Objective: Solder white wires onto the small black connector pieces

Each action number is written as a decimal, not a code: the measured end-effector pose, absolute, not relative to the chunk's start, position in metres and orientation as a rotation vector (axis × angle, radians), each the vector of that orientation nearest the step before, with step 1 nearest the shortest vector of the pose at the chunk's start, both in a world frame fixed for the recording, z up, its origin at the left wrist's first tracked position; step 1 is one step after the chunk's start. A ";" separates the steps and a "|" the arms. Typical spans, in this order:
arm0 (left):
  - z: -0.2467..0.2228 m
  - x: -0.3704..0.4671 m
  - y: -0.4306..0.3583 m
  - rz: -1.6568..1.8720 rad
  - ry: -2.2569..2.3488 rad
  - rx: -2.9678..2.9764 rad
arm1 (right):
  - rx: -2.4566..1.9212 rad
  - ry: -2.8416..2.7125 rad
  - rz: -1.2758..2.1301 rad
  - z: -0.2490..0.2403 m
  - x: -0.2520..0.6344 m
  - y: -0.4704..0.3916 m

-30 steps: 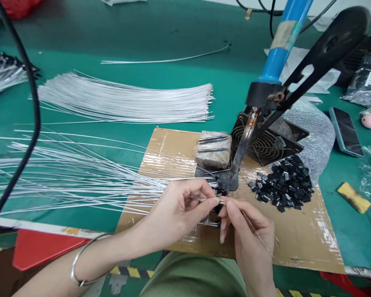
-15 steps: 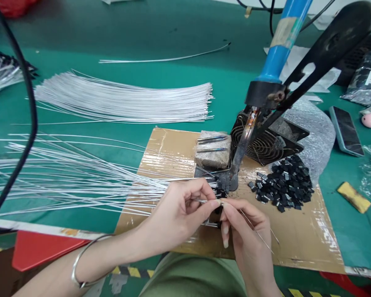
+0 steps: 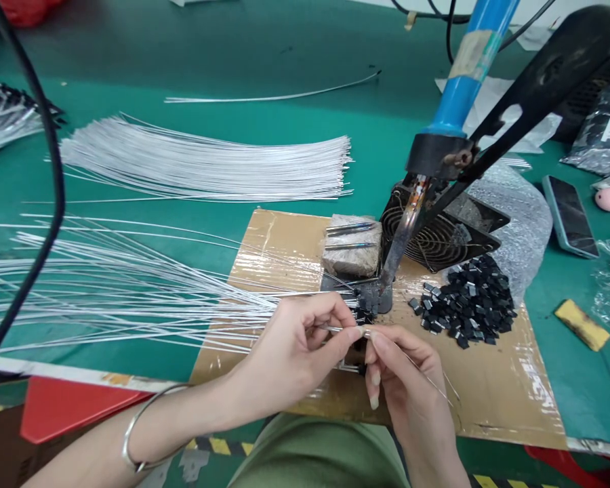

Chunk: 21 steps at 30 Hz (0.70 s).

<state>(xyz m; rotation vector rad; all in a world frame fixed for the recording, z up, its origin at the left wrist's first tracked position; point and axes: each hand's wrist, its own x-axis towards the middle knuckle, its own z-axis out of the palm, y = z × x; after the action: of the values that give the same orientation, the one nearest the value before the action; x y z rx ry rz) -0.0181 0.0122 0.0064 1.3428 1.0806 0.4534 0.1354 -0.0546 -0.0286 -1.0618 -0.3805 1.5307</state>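
Note:
My left hand (image 3: 299, 359) is closed in a pinch on a thin white wire (image 3: 332, 329) above the cardboard. Its thumb and forefinger meet near the tip of my right hand (image 3: 411, 386), which also pinches the wire. Thin greyish strands (image 3: 432, 381) come out past the right hand's fingers towards the lower right. Just behind the fingertips, white wires with small black connectors (image 3: 364, 313) lie at the base of a soldering iron stand. The exact point where the strands meet is hidden by my fingers.
A blue-handled soldering iron (image 3: 450, 108) leans down over the cardboard (image 3: 508, 386). Behind stand a fan (image 3: 427, 237) and a block with metal tips (image 3: 350, 261). Black connectors (image 3: 475, 305) are heaped right. White wires (image 3: 208, 159) lie left; a black cable (image 3: 53, 163) hangs in front.
My right hand has shifted slightly right, and a little more wire shows between the two hands' fingertips. Both pinches stay closed. The view has moved very slightly.

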 end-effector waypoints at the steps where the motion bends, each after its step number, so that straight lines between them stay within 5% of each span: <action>1: 0.005 -0.018 0.011 0.468 1.083 1.355 | -1.060 -0.377 1.534 -0.030 0.135 -0.055; 21: -0.007 -0.012 0.000 0.616 1.170 1.392 | -1.030 -0.366 1.467 -0.037 0.126 -0.061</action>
<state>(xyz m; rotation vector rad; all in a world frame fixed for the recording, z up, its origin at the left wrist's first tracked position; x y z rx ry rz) -0.0122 -0.0001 -0.0074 1.3918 1.1696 0.6163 0.1256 -0.0612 -0.0374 -1.0297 -0.3661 1.4668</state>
